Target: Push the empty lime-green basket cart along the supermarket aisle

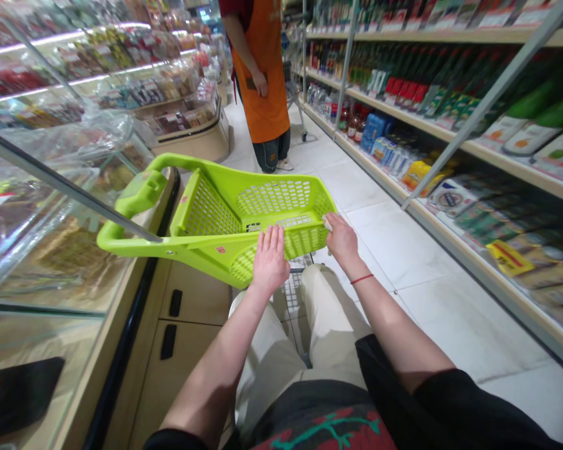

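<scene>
A lime-green plastic shopping basket [206, 250] with mesh walls is tilted in front of me, its long handle [138, 195] reaching left over a glass counter. My left hand [269, 259] lies against the basket's near wall, fingers hooked at its rim. My right hand [342, 237] grips the right corner of the rim, with a small white item [327, 222] showing at the fingers. I cannot tell what that item is. A wire grid [293, 294] shows below the basket, partly hidden by it.
My cream trousers [272, 356] fill the lower middle. A glass deli counter [60, 262] runs along the left, and stocked shelves [464, 150] line the right. A person in an orange apron [260, 81] stands ahead in the tiled aisle [426, 287] beside a wire cart [293, 75].
</scene>
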Action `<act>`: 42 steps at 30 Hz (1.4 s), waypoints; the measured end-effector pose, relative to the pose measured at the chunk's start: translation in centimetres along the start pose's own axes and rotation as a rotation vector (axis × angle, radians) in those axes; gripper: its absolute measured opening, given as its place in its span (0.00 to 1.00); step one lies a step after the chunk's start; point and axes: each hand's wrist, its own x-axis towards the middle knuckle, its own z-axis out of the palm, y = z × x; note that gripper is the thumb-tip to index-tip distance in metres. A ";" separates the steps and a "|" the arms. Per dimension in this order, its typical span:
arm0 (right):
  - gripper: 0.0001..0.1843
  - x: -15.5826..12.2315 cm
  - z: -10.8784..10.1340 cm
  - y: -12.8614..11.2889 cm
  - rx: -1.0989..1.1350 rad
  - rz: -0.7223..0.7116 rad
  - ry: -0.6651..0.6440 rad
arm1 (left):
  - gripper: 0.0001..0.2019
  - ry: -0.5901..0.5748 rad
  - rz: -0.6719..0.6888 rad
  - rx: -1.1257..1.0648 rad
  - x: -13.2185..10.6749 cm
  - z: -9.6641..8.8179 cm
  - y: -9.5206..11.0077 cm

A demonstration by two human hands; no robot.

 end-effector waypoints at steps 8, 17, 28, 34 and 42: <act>0.33 -2.5 4.1 -8.2 0.113 -0.215 -0.111 | 0.43 0.003 0.008 0.004 -0.1 0.2 -0.1; 0.36 -1.3 2.0 -2.6 0.085 -0.233 -0.065 | 0.45 0.002 0.004 0.002 -0.1 0.1 -0.1; 0.38 -1.8 3.0 -2.0 0.059 -0.098 0.062 | 0.45 0.002 0.000 0.005 0.0 0.0 0.0; 0.37 -3.0 5.2 -7.1 0.153 -0.298 -0.069 | 0.44 0.015 0.018 0.001 -0.1 0.1 -0.2; 0.38 -1.4 2.1 -1.3 0.095 -0.246 -0.034 | 0.45 0.007 0.010 0.005 -0.1 0.2 -0.2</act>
